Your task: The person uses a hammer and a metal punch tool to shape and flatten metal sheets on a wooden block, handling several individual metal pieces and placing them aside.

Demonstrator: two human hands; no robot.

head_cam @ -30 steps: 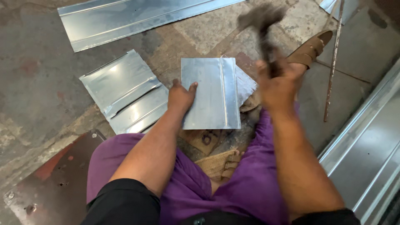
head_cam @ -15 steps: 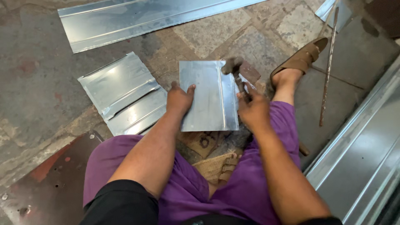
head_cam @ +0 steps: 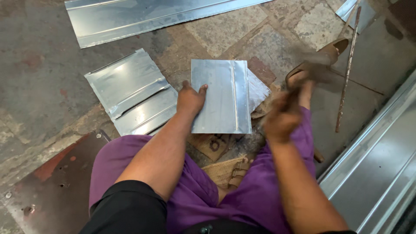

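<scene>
The long metal sheet [head_cam: 143, 17] across the top of the view is the biggest thing, a shiny strip lying on the stone floor [head_cam: 34, 86] and running from the left toward the upper right. Another large ribbed panel [head_cam: 377, 173] fills the lower right corner, slanting up to the right. Left of centre lie two creased pieces of sheet [head_cam: 130, 95], overlapping, their folds running diagonally.

The person sits on the floor in purple trousers [head_cam: 264, 190], and directly ahead of the knees lies the small rectangular sheet [head_cam: 221, 95]. Its long axis runs away from the person, nearly straight up the view, and a raised seam follows that same line near its right edge. It rests partly over another scrap of metal [head_cam: 259, 89] that sticks out on its right.

The left hand [head_cam: 190, 99] lies on the sheet's left edge, fingers spread flat and pressing it down. The right hand [head_cam: 281, 117] is blurred, closed around a hammer [head_cam: 318, 71] whose head is smeared near the sandalled foot [head_cam: 323, 56]. A thin rusty rod [head_cam: 346, 69] lies just right of that foot.

Half a second earlier the hammer head was down at the sheet's right edge; now it has lifted off to the right. The sheet and the left hand have not shifted.
</scene>
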